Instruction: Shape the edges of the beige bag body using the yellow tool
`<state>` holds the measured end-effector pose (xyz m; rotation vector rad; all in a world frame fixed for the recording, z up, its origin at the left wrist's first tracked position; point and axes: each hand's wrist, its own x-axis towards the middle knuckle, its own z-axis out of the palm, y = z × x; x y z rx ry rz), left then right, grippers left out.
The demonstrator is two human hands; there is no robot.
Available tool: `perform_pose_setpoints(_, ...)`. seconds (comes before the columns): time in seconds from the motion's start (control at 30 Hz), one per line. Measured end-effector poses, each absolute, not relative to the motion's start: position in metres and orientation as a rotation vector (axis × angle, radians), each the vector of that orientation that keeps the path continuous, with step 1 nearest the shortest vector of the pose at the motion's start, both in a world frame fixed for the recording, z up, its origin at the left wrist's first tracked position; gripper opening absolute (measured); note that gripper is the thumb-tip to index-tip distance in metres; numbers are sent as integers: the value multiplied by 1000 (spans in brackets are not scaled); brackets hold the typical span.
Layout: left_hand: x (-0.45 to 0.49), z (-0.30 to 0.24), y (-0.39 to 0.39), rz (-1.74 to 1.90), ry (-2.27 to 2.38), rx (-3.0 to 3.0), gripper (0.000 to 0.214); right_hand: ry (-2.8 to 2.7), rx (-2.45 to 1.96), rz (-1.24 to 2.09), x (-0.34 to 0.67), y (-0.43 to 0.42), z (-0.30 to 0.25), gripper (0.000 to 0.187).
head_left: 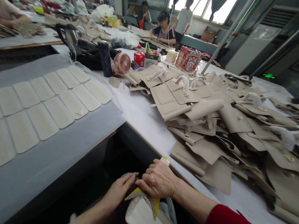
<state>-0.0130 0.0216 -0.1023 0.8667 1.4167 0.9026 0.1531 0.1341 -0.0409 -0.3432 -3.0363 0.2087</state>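
My right hand (158, 179), in a red sleeve, is closed in a fist. A pale end with a yellow tip (165, 160) pokes out above the fist; its kind is not clear. Below the fist, a pointed yellow piece (155, 206) lies over the end of a thick, pale, padded form (146, 221). My left hand (119, 192) is beside the right one, fingers bent together near the form's far end. What its fingertips grip, if anything, is hidden. A grey looped strip (170, 208) shows right of the form.
Beige bag pieces with wrapped handles (211, 114) are heaped on the right table. Pale rounded panels (41, 121) lie in rows on the left table (51, 172). A dark gap separates the tables. Behind stand a pink fan (122, 64) and a red bottle (139, 58). Other people work farther back.
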Motion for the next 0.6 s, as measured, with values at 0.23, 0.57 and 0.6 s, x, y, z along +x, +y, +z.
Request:
perform_pose_setpoints(0.23,-18,-50,9,761,1207,1349,28,-3039,-456,194,159,126,-39,51)
perform_pose_setpoints(0.57,-21,-49,12,510,1292,1791,31,-2985,-780,272,171,96,-39,50)
perform_pose_setpoints(0.6,-21,-48,12,524,1278,1787,32,-2974,-826,281,172,92,-38,51)
